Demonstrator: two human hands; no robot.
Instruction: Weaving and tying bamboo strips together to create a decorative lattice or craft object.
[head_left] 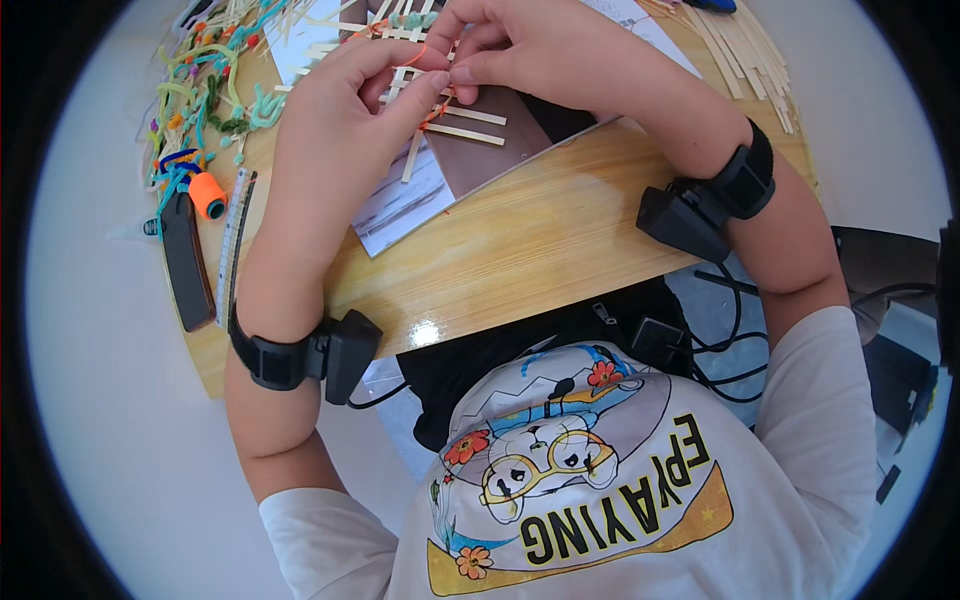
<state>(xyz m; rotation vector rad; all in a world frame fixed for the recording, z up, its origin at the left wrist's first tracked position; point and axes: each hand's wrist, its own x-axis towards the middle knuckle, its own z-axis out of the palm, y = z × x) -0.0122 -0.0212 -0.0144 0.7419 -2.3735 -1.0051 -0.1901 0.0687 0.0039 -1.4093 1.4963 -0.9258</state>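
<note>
At the table's far side, both my hands work over a lattice of thin pale wooden sticks, bound in places with orange thread. My left hand is closed, thumb and forefinger pinching at the thread by a stick crossing. Close against it, my right hand pinches too, its fingertips almost touching the left thumb; the thread end between them is too small to make out fully. Under the lattice lies a glossy printed sheet. My fingers cover part of the lattice, and its far end runs toward the picture's top edge.
Left on the wooden table are tangled colored fuzzy stems, an orange thread spool, a ruler and a long dark object. Loose wooden sticks lie far right. Black cabled devices are strapped on my forearms.
</note>
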